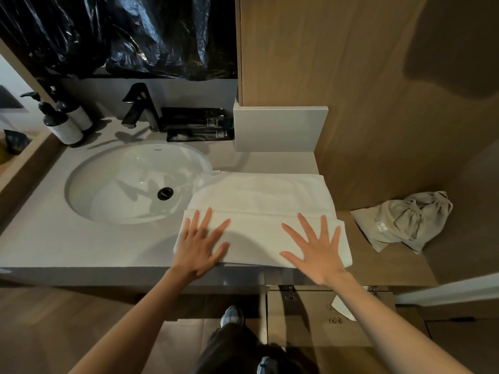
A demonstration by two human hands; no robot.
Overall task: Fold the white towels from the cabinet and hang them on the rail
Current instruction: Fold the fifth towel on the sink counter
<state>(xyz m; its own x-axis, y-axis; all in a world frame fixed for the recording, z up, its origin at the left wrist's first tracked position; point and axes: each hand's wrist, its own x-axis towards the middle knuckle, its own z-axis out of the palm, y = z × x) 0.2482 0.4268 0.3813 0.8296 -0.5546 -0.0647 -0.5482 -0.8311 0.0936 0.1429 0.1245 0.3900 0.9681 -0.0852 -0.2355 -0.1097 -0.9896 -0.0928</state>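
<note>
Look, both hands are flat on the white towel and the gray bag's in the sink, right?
No. The head view shows the gray bag on the wooden ledge beside the white towel, not in the sink. The rest is right.

A bathroom: sink [129, 182], black faucet [140, 106], soap pump bottles [63, 122].

Bare counter [81, 247] left of the towel [259, 195]; grey pouch [402, 221] lies right, backsplash block [278, 129] behind
</note>
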